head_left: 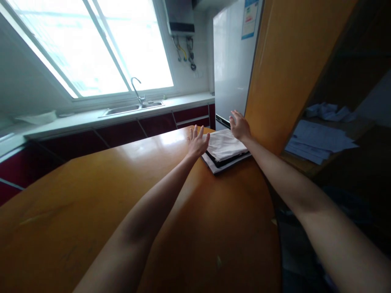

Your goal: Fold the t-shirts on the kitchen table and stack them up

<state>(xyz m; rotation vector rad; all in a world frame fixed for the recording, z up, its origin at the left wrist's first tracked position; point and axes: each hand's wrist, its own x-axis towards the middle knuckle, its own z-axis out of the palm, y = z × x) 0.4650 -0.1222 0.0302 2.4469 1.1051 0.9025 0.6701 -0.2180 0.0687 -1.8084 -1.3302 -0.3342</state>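
Observation:
A small stack of folded cloth lies near the far right edge of the wooden table (131, 195). On top is a whitish folded cloth (224, 145), with a black layer (218, 163) under it and a greyish layer (215, 170) at the bottom. My left hand (198, 142) is at the stack's left side, fingers spread. At its right side is my right hand (240, 125), fingers apart and pointing up. Neither hand grips anything. Whether the hands touch the cloth I cannot tell.
Beyond the table, a counter with a sink (131, 109) and faucet (136, 89) runs below the window. A white refrigerator (233, 61) stands behind the stack, beside an orange wooden panel (290, 61). Papers (317, 138) lie on a shelf at the right.

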